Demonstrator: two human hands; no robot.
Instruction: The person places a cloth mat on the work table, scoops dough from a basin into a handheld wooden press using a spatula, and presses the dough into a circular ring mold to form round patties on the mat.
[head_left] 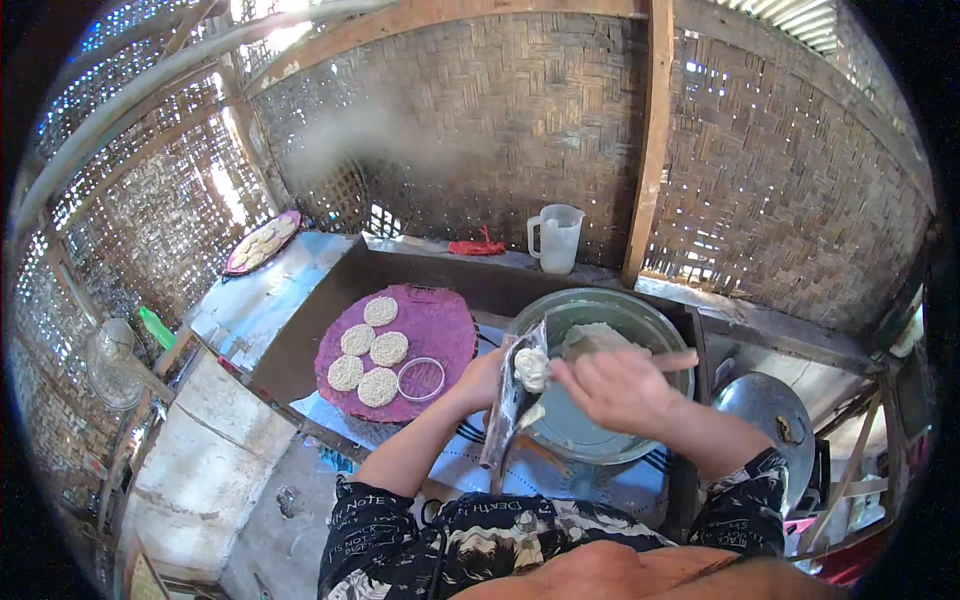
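Note:
My left hand (pixel 482 381) is wrapped round a long, dough-smeared holder (pixel 509 392) with a dark tubular lower end. A lump of white dough (pixel 531 369) sits on its upper part. Just right of the lump, my right hand (pixel 625 390) is closed over what looks like a wooden spatula (pixel 681 359); its fingertips are at the dough, and motion blurs them. Below the right hand stands a large green basin (pixel 613 452) with more pale dough (pixel 594 338) inside. Left of my hands, a round purple board (pixel 447 312) carries several textured dough discs (pixel 389 348) and a white ring (pixel 421 379).
A translucent pitcher (pixel 557 240) and a red plastic bag (pixel 477 246) rest on the back ledge. Another purple board (pixel 263 243) with pale pieces lies at the far left. A round metal lid (pixel 768 421) stands right of the basin. A wooden post (pixel 652 140) rises behind.

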